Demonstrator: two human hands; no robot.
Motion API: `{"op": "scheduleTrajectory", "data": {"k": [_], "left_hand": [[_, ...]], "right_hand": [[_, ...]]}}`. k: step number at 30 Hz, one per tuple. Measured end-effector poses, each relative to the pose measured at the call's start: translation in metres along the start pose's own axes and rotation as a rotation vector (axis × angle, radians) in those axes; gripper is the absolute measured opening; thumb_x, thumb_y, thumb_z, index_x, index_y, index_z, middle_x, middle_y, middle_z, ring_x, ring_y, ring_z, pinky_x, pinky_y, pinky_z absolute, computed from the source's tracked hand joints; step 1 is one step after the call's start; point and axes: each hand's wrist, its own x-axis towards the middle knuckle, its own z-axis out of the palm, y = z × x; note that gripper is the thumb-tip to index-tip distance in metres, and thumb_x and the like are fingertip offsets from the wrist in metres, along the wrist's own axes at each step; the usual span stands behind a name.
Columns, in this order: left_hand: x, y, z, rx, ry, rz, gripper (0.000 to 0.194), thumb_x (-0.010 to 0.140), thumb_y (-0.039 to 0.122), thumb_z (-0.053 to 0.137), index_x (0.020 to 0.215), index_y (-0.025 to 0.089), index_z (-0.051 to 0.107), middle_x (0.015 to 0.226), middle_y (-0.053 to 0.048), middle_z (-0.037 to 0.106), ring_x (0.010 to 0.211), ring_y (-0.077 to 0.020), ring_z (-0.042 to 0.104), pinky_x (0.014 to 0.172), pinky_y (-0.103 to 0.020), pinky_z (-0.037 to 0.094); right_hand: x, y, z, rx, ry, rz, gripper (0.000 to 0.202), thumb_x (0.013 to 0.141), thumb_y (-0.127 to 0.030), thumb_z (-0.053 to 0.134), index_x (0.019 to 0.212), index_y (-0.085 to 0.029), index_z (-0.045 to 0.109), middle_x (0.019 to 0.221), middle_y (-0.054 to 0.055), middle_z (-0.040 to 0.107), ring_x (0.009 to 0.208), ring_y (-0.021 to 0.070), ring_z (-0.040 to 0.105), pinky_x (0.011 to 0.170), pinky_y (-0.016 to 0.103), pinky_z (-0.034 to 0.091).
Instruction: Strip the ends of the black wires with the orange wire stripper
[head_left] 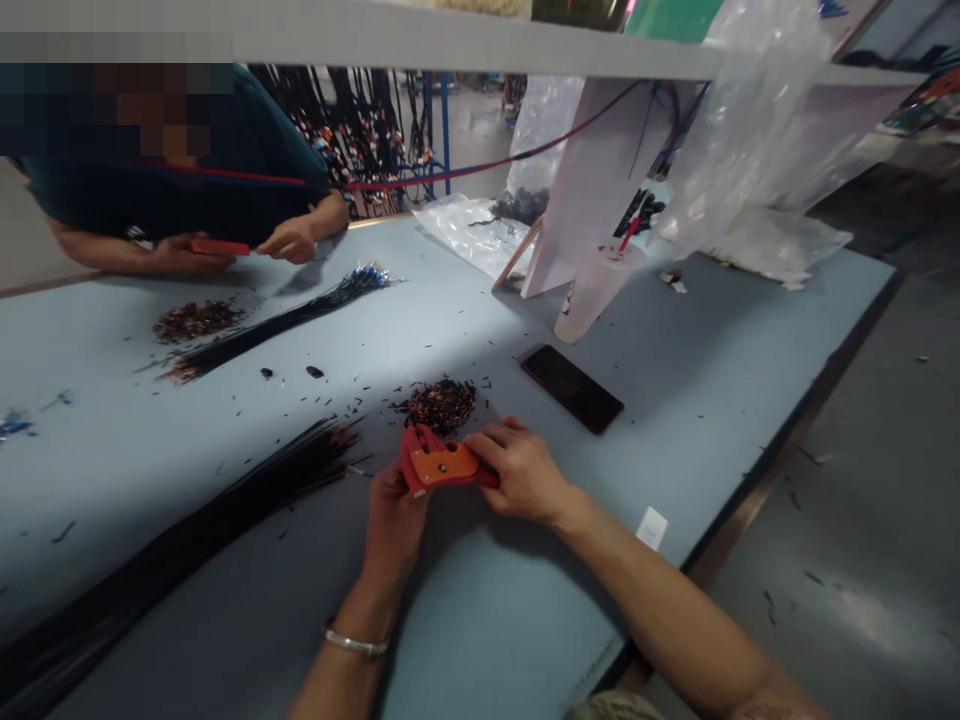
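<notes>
My right hand (521,470) is wrapped around the handles of a red wire stripper (442,467) with an orange side plate. Close against the tool's head, my left hand (397,505) has its fingers curled, partly hidden behind the red jaws. A thin wire (361,471) sticks out at the left edge of that hand and seems to be pinched in it. Just beyond the jaws lies a pile of short black and copper-coloured scraps (439,405). To the left, a long bundle of black wires (247,500) stretches across the table.
A phone (572,388) lies right of the scrap pile, with a tilted plastic cup (600,295) behind it. Across the table (480,620), a co-worker's hands (289,240) hold a red tool (220,247) beside another wire bundle (285,320). A shelf (450,40) overhangs the far side.
</notes>
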Motion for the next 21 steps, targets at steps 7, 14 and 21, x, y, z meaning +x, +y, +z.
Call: {"op": "scheduleTrajectory", "data": {"k": [7, 14, 21], "left_hand": [[0.003, -0.006, 0.000, -0.059, 0.050, -0.037, 0.017, 0.063, 0.030, 0.075, 0.072, 0.016, 0.072, 0.071, -0.003, 0.072, 0.074, -0.0192, 0.065, 0.074, -0.030, 0.054], [0.006, -0.010, -0.001, -0.113, 0.089, -0.063, 0.022, 0.063, 0.033, 0.076, 0.075, 0.015, 0.072, 0.067, -0.001, 0.069, 0.070, -0.0167, 0.062, 0.073, -0.028, 0.051], [0.007, -0.005, -0.006, 0.148, 0.100, 0.035, 0.017, 0.069, 0.033, 0.065, 0.068, 0.016, 0.068, 0.061, 0.001, 0.062, 0.061, -0.0145, 0.056, 0.059, -0.022, 0.045]], "right_hand": [[0.002, -0.001, 0.006, -0.079, -0.010, 0.030, 0.028, 0.071, -0.018, 0.052, 0.097, -0.017, 0.064, 0.072, 0.005, 0.065, 0.062, 0.0185, 0.055, 0.071, 0.034, 0.038], [0.011, -0.005, 0.005, -0.069, -0.144, 0.088, 0.021, 0.076, -0.018, 0.055, 0.095, -0.017, 0.063, 0.075, 0.005, 0.068, 0.068, 0.0197, 0.060, 0.074, 0.033, 0.042], [0.016, -0.011, 0.003, -0.076, -0.227, 0.160, 0.014, 0.080, -0.020, 0.055, 0.091, -0.017, 0.063, 0.077, 0.007, 0.071, 0.067, 0.0201, 0.062, 0.067, 0.029, 0.042]]}}
